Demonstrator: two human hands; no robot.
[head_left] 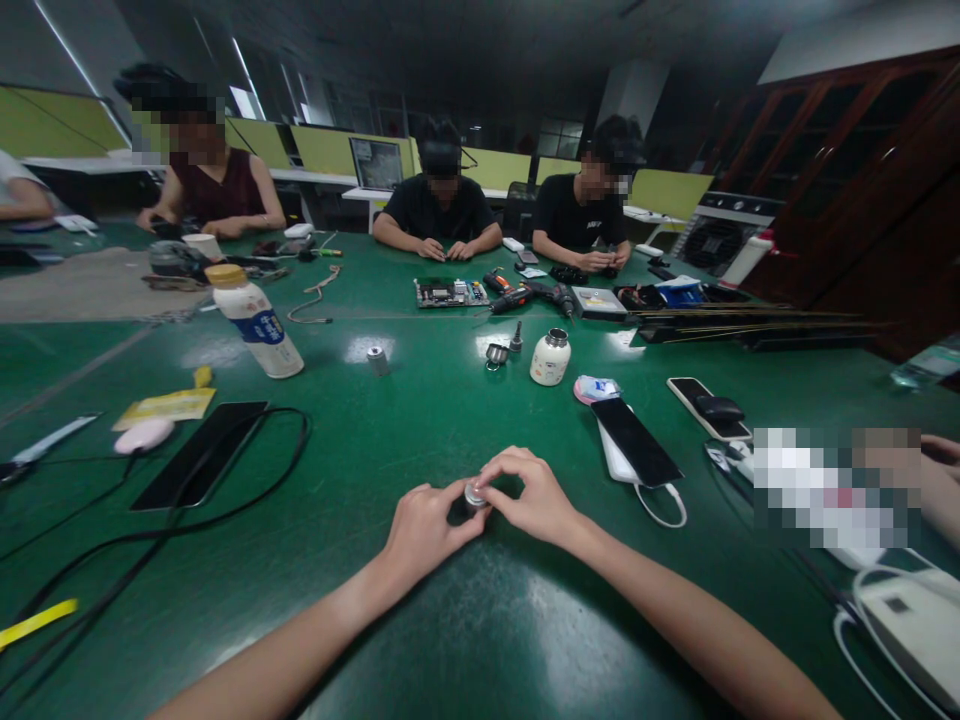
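Note:
A small silvery metal cylinder (pixel 474 495) stands at the middle of the green table (pixel 360 440), between my hands. My left hand (pixel 431 525) grips its side between thumb and fingers. From the right, my right hand (pixel 529 495) pinches its top edge. Farther back, a similar small grey cylinder (pixel 378 361) stands upright by itself. A small metal cup with a ring (pixel 496 356) and a dark pointed fitting (pixel 516 337) are beside a cream open-mouthed bottle (pixel 551 357).
A white drink bottle (pixel 259 325), a black tablet (pixel 202 455) and looping cables lie left. A phone on a power bank (pixel 637 440) is right. Behind are a circuit board (pixel 450 292), power drills (pixel 525 295) and people seated across; another person's hand (pixel 937 470) shows at right.

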